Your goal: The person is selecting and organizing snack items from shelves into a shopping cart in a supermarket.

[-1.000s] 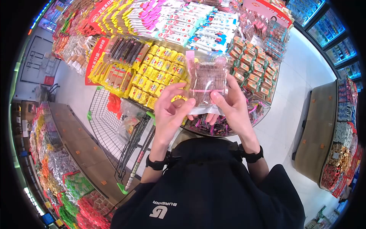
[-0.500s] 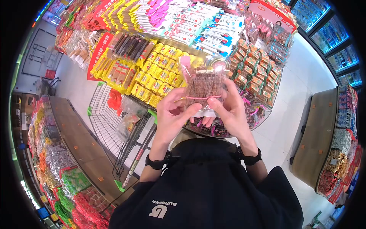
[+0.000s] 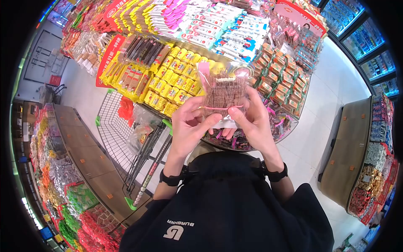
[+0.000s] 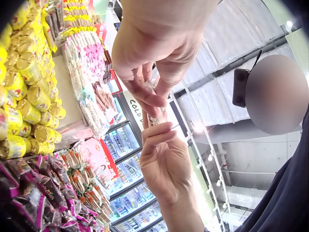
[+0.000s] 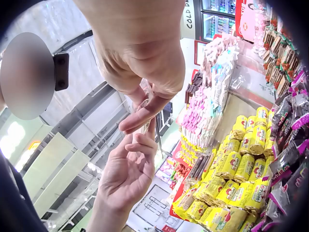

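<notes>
A clear packet of brown strips with a pink band across it (image 3: 226,91) is held up in the head view, above the snack display. My left hand (image 3: 189,126) pinches its lower left corner, thumb on the front and fingers behind. The lower right is pinched the same way by my right hand (image 3: 255,122). Both wrist views show the packet edge-on between the hands, mostly hidden by fingers; in the left wrist view my left hand (image 4: 159,43) is nearest, in the right wrist view my right hand (image 5: 140,58).
Yellow wrapped rolls (image 3: 174,80) and orange-green packs (image 3: 279,75) fill the display beyond the packet, with dark purple-wrapped sweets (image 3: 237,140) at its near edge. A shopping cart (image 3: 115,130) holding bags stands at left. Wooden-sided counters (image 3: 346,147) flank both sides.
Over the last second the packet has tilted and shifted slightly left, with its pink band now lower, near the thumbs. Both hands keep their pinch. The head view has shifted slightly.
</notes>
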`<state>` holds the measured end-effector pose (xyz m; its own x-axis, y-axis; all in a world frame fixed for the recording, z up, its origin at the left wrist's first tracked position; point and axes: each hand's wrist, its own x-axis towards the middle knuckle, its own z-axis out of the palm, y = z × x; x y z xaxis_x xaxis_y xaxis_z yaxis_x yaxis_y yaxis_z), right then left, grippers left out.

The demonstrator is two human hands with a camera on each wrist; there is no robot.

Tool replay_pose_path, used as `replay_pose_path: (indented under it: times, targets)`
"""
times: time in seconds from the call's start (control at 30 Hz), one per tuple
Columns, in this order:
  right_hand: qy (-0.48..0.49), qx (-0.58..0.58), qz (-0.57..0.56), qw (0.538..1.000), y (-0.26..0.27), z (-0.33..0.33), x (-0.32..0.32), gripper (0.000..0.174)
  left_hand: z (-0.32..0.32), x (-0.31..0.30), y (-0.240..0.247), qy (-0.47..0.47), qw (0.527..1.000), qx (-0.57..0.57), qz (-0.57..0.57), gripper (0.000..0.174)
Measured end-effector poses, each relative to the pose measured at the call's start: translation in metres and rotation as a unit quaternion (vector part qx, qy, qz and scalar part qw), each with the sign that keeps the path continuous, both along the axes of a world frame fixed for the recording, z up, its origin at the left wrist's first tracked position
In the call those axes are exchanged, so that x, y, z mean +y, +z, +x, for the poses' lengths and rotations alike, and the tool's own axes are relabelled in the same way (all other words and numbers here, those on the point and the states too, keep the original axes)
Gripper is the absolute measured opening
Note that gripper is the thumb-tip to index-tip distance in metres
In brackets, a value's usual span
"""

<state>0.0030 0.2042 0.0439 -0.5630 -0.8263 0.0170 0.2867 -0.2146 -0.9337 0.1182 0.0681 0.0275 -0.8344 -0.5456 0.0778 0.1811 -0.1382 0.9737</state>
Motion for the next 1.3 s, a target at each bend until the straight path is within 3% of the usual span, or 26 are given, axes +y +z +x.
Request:
replay_pose_path:
  times: [0.67, 0.77, 0.8, 0.87, 0.97, 1.03, 1.13, 1.23, 1.3]
  targets:
    - [-0.018, 0.015, 0.003, 1.0, -0.004, 0.004, 0.002, 0.048, 0.006, 0.002, -0.002, -0.004, 1.0, -0.003, -0.012, 0.047]
    - [-0.049, 0.022, 0.007, 0.999, 0.0, 0.004, 0.0, 0.044, -0.003, 0.007, -0.005, 0.069, 0.994, -0.012, -0.08, 0.055]
    - [-0.063, 0.029, 0.01, 0.998, -0.001, 0.004, -0.001, 0.043, -0.006, 0.008, -0.006, 0.098, 0.984, -0.006, -0.152, 0.056]
    - [-0.091, 0.037, 0.011, 0.995, -0.002, 0.003, -0.002, 0.041, -0.011, 0.008, -0.008, 0.154, 0.944, 0.008, -0.291, 0.06]
    - [-0.124, 0.053, 0.009, 0.991, -0.007, 0.004, -0.003, 0.043, -0.009, 0.011, 0.003, 0.151, 0.865, -0.025, -0.478, 0.067]
    - [-0.142, 0.083, 0.008, 0.986, -0.012, 0.006, -0.004, 0.046, -0.009, 0.015, 0.002, 0.1, 0.913, -0.014, -0.394, 0.066]
    - [-0.134, 0.306, 0.002, 0.942, -0.009, 0.004, -0.005, 0.049, -0.006, 0.019, -0.004, 0.037, 0.975, 0.04, -0.215, 0.066]
    - [-0.071, 0.387, 0.05, 0.918, 0.005, 0.008, 0.0, 0.051, -0.004, 0.021, 0.003, 0.005, 0.993, 0.085, -0.083, 0.052]
    - [-0.068, 0.399, 0.037, 0.914, 0.006, 0.01, -0.001, 0.039, -0.005, 0.018, 0.005, 0.01, 0.998, 0.046, 0.038, 0.044]
